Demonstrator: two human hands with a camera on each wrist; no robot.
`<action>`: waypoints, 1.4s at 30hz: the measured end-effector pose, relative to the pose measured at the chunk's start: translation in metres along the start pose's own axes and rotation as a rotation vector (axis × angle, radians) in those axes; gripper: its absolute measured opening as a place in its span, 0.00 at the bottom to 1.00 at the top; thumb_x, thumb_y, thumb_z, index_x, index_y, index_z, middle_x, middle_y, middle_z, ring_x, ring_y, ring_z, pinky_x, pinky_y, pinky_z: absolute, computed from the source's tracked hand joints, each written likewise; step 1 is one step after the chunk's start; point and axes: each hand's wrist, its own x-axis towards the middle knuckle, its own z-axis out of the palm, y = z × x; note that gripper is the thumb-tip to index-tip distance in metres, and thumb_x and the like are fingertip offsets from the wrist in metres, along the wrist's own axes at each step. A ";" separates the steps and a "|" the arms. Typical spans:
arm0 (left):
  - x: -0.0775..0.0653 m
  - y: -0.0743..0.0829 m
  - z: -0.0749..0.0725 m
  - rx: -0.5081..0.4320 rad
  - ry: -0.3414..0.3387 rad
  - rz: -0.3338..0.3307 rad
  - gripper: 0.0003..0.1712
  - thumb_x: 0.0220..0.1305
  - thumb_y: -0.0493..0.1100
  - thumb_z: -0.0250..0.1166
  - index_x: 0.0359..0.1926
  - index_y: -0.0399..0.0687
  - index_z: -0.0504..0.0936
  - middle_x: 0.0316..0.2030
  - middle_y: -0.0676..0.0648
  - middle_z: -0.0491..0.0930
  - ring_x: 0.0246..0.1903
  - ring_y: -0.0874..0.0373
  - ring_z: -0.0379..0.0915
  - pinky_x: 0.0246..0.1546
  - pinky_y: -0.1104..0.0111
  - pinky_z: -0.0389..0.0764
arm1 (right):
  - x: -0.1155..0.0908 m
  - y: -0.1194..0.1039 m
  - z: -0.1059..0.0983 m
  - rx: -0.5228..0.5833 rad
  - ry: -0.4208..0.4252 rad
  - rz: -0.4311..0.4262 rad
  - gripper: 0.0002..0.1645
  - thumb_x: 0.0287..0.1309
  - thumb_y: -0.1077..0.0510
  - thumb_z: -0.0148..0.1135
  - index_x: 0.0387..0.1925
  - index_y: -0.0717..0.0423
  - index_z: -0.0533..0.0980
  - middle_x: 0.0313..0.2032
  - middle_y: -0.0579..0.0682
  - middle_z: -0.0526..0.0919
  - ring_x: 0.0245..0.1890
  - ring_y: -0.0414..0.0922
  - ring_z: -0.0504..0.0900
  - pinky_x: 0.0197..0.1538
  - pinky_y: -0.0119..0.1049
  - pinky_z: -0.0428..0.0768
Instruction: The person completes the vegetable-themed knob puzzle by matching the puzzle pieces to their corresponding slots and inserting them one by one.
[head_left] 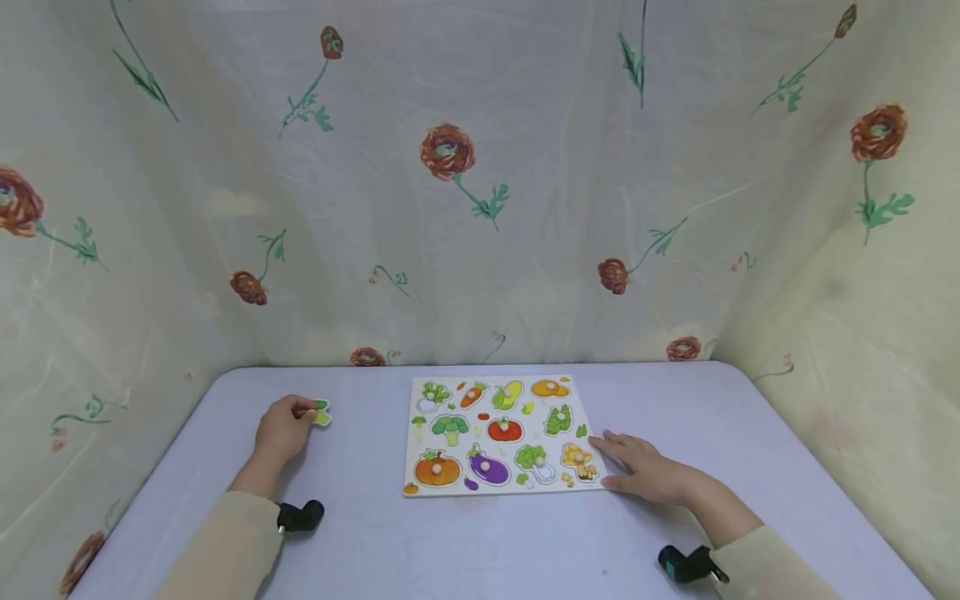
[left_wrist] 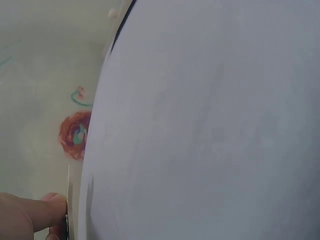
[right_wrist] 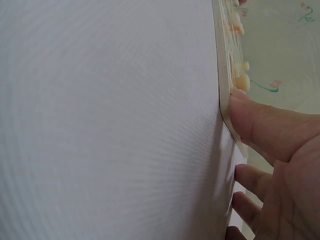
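At the left of the table, my left hand (head_left: 283,429) pinches a flat green puzzle piece (head_left: 322,413) with a pale outline, partly hidden by the fingers. The left wrist view shows this piece (left_wrist: 73,205) edge-on between thumb and finger. To the right lies a white vegetable puzzle board (head_left: 480,492), its pictures fitted with small round knobs. My right hand (head_left: 643,468) rests at the board's right edge with its fingers stretched out. In the right wrist view, the right thumb (right_wrist: 270,127) touches the board's corner (right_wrist: 225,107), the other fingers lying lower along the table.
A white-covered table (head_left: 360,542) carries the board near its middle. Behind it and along both sides hangs a pale flowered curtain (head_left: 525,275). Each wrist wears a small black camera, one on the left (head_left: 302,517) and one on the right (head_left: 686,565).
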 end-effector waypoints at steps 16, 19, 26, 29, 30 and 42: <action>-0.010 0.021 0.018 -0.006 -0.058 0.103 0.07 0.71 0.34 0.59 0.45 0.36 0.80 0.43 0.37 0.80 0.44 0.44 0.74 0.45 0.52 0.75 | -0.001 -0.002 -0.001 -0.016 -0.006 0.006 0.45 0.61 0.43 0.65 0.75 0.53 0.62 0.75 0.66 0.53 0.73 0.71 0.46 0.67 0.73 0.51; -0.011 0.025 0.023 -0.012 -0.067 0.118 0.06 0.70 0.34 0.60 0.45 0.37 0.80 0.42 0.38 0.80 0.43 0.45 0.75 0.45 0.53 0.75 | -0.001 -0.002 -0.001 -0.010 -0.006 0.006 0.45 0.62 0.43 0.66 0.75 0.53 0.62 0.75 0.66 0.52 0.73 0.71 0.46 0.68 0.73 0.51; -0.014 0.037 0.033 -0.017 -0.121 0.145 0.05 0.71 0.36 0.61 0.44 0.40 0.81 0.41 0.42 0.81 0.41 0.50 0.75 0.41 0.58 0.76 | 0.000 -0.001 -0.001 -0.011 -0.008 0.013 0.45 0.62 0.43 0.66 0.75 0.52 0.62 0.75 0.66 0.52 0.73 0.71 0.46 0.68 0.73 0.51; -0.018 0.043 0.038 -0.031 -0.137 0.151 0.05 0.71 0.36 0.62 0.44 0.41 0.81 0.41 0.43 0.81 0.41 0.51 0.76 0.40 0.60 0.77 | 0.001 0.000 0.000 -0.009 -0.008 0.008 0.45 0.62 0.43 0.66 0.75 0.52 0.62 0.75 0.66 0.52 0.73 0.71 0.46 0.68 0.73 0.51; -0.019 0.044 0.040 -0.035 -0.140 0.154 0.05 0.70 0.36 0.62 0.44 0.41 0.81 0.41 0.44 0.81 0.40 0.51 0.76 0.39 0.60 0.77 | 0.001 0.000 0.000 -0.007 -0.008 0.006 0.45 0.62 0.43 0.66 0.75 0.53 0.62 0.75 0.66 0.52 0.73 0.71 0.46 0.68 0.73 0.50; -0.024 0.063 0.056 -0.056 -0.195 0.163 0.04 0.70 0.36 0.63 0.43 0.43 0.82 0.40 0.47 0.81 0.37 0.54 0.73 0.35 0.66 0.78 | 0.000 0.000 0.000 -0.004 -0.006 0.006 0.45 0.61 0.42 0.66 0.75 0.52 0.62 0.75 0.66 0.52 0.73 0.71 0.46 0.67 0.73 0.51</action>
